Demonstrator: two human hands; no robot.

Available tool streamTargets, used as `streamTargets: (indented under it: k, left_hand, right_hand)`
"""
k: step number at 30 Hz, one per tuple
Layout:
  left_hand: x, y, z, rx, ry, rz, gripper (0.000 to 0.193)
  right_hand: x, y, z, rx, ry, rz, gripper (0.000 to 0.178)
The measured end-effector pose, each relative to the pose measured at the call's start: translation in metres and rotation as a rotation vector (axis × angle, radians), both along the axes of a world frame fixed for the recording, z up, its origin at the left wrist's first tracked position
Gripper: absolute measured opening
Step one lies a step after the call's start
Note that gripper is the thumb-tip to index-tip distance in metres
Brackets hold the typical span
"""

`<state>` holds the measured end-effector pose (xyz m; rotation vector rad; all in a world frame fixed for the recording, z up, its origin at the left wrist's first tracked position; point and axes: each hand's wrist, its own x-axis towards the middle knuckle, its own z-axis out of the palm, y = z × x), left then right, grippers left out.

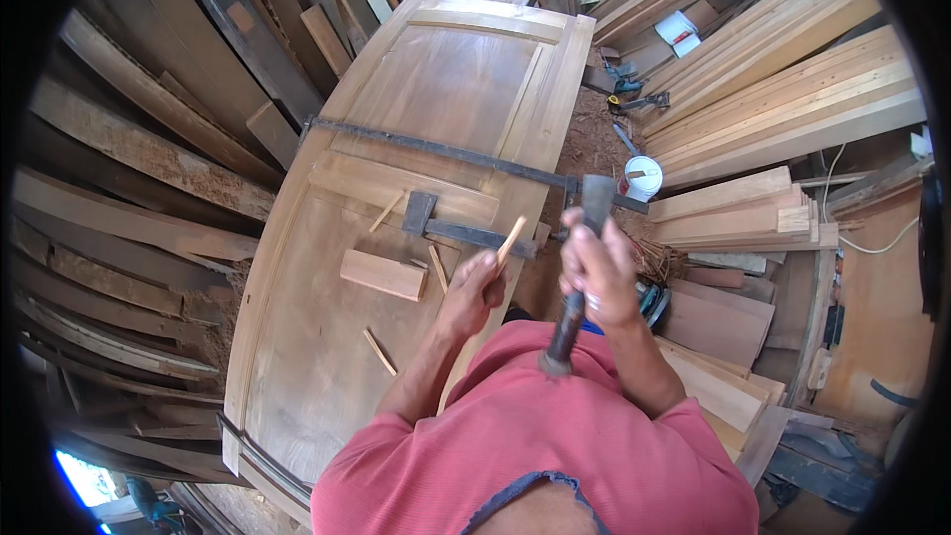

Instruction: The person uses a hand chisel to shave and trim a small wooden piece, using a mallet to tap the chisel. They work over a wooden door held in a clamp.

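Observation:
A panelled wooden door point(327, 347) lies flat, mostly to my left. My left hand point(474, 292) is closed round a thin wooden stick point(512, 241) whose tip points up, over the door's right edge. In front of my chest my right hand point(602, 272) grips a dark chisel-like tool point(568, 327), its broad flat end up and its round butt down. A hatchet-shaped dark tool point(420, 213) rests on the door beyond my left hand. Near it lie a wooden block point(384, 275) and loose sticks point(379, 351).
A long bar clamp point(436, 147) spans the door. Stacked boards point(783, 109) fill the right side, and leaning planks point(149, 154) crowd the left. A white bucket point(643, 176) and a power tool point(622, 74) stand on the shaving-covered floor beyond the door's right edge.

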<state>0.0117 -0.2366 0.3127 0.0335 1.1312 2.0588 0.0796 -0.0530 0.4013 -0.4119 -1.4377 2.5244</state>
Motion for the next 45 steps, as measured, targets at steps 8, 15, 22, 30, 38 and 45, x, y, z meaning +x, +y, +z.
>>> streamTargets:
  k: [8,15,22,30,38,45]
  left_hand:
    - [-0.018,0.001,0.031,0.05,-0.06,-0.211,0.044]
    - [-0.001,0.007,0.007,0.336,-0.341,-0.407,0.041]
    - [-0.02,0.017,0.006,0.293,-0.197,-0.04,0.044]
    - [-0.065,0.02,-0.002,-0.098,0.215,0.144,0.046]
    - [-0.061,-0.006,0.027,-0.331,0.73,0.145,0.044]
    - [0.008,-0.057,-0.018,-0.476,0.849,-0.16,0.043]
  right_hand:
    - [-0.036,0.011,-0.004,0.4,0.013,0.155,0.014]
    - [-0.029,0.02,-0.022,0.267,-0.013,0.241,0.019]
    - [-0.047,-0.007,-0.025,-0.199,-0.01,-0.007,0.028]
    - [-0.045,-0.061,-0.012,-0.47,-0.1,0.305,0.017]
    - [-0.029,-0.086,-0.003,-0.497,-0.152,0.439,0.015]
    - [0.004,-0.029,0.046,-0.363,0.18,0.244,0.018]
